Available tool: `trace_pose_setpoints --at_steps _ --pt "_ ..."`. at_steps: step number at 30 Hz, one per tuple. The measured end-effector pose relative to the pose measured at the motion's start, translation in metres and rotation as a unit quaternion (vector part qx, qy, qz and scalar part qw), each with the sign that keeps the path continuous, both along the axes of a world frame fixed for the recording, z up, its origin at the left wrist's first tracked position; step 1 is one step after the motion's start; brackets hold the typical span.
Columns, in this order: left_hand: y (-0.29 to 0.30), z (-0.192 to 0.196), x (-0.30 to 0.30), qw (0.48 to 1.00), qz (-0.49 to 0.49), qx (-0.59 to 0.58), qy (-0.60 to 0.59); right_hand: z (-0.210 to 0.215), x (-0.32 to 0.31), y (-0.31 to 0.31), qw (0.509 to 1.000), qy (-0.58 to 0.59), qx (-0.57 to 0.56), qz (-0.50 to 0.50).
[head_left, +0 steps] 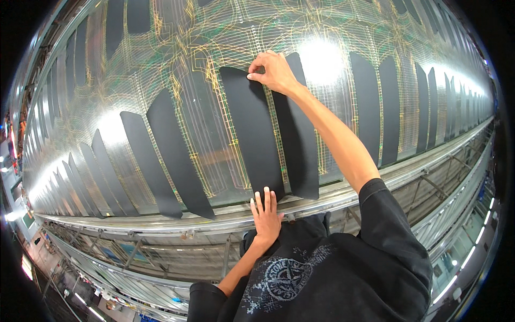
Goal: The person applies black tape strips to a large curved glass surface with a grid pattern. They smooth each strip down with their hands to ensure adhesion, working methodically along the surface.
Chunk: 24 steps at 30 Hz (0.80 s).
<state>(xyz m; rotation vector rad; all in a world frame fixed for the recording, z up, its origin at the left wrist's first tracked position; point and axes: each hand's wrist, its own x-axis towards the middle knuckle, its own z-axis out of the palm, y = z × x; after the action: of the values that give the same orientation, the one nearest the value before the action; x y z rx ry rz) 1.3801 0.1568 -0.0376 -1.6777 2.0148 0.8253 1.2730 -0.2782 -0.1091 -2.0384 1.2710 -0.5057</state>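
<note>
A long black cut panel (249, 123), flat and matte like fabric, lies on the line-marked table surface (206, 115) in front of me. At its pointed far end, the thumb and forefinger of my right hand (273, 72) pinch the edge. My left hand (266, 220) rests on the panel's near end by the table edge, fingers stretched out and slightly apart. Beside it on the right, under my right forearm, lies a second black panel (298, 145), partly covered by the arm and its shadow. A narrow strip of yellow-green lines shows between the two.
More black panels lie in pairs to the left (174, 153) and to the right (367, 107), with others along the far side. A metal rail (145, 222) edges the table near my body. Bright lamp glare (322, 59) whitens parts of the surface.
</note>
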Motion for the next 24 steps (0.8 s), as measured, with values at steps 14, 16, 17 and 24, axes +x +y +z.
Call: trace_pose_setpoints --at_steps 14,16,17,24 --pt "0.000 -0.001 0.000 1.000 0.005 0.000 0.018 -0.001 0.000 0.000 1.000 -0.005 0.001 -0.001" --pt "-0.001 0.000 0.000 1.000 0.006 0.006 0.019 -0.003 -0.001 0.000 1.000 -0.014 -0.018 0.010" --pt "-0.002 0.002 0.001 1.000 0.009 0.009 0.022 -0.004 -0.001 0.002 1.000 -0.025 0.000 -0.005" --pt "-0.064 0.044 0.012 0.989 0.099 0.001 0.114 0.003 -0.003 -0.003 0.994 -0.072 0.058 -0.053"
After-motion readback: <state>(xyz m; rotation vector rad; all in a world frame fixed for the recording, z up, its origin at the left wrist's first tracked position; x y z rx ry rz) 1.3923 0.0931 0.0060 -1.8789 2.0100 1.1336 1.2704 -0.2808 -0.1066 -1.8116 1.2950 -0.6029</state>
